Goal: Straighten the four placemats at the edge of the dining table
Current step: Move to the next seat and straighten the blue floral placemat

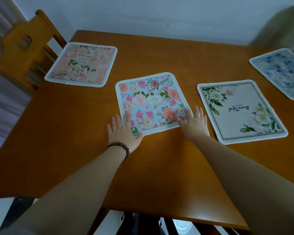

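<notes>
A wooden bench [159, 61] is carrying four mats. The left hand [123, 131] and right hand [194, 123] are lying flat on the blue floral placemat [151, 102] – fingers spread, gripping nothing. Pressing both near corners evenly, then turning it squarely – that should be aligning it best.

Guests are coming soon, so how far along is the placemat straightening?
Nothing looks finished: all four mats sit at different angles. In hand: left hand and right hand lie flat on the blue floral placemat. Left: the peach placemat, white flower placemat and blue-patterned placemat.
</notes>
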Demonstrator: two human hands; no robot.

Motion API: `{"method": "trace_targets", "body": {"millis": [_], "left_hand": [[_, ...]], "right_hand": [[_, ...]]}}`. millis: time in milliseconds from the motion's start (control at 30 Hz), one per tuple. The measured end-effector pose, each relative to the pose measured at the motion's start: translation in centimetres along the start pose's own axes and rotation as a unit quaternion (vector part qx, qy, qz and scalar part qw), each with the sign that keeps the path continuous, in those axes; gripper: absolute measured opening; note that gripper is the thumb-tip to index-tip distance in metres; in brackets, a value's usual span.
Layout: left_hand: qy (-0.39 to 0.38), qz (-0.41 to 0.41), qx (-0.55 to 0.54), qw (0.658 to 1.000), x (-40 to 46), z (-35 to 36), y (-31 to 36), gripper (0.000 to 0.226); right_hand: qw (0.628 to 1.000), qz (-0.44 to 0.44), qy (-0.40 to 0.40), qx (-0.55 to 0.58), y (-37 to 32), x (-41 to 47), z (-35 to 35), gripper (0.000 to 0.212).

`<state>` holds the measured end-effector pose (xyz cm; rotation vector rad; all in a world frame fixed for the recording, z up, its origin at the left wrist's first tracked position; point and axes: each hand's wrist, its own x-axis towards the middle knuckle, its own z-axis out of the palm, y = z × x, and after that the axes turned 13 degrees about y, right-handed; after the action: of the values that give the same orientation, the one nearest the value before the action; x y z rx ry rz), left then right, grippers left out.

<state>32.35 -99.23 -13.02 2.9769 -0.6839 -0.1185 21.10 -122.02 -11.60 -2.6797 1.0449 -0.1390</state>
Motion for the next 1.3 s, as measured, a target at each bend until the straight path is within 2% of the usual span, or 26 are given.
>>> {"method": "trace_targets", "body": {"millis": [200,367,600,1300], "left_hand": [[-0.024,-0.004,-0.002,1.0,1.8,2.6,0.7,0.117],[-0.011,0.013,-0.008,1.0,2.8,4.0,1.0,0.118],[-0.014,0.021,-0.016,1.0,2.5,4.2,1.0,0.118],[-0.087,0.045,-0.083,0.992,-7.5,2.1,-3.5,0.118]], "right_hand": [[1.0,0.005,-0.027,0.009,0.7,2.5,3.1,0.06],[0.999,0.007,-0.026,0.02,0.2,3.7,4.6,0.068],[0.999,0.033,0.014,0.012,-0.5,2.7,5.4,0.068],[0.995,0.095,-0.022,-0.004,-1.3,-12.8,5.1,0.078]]}}
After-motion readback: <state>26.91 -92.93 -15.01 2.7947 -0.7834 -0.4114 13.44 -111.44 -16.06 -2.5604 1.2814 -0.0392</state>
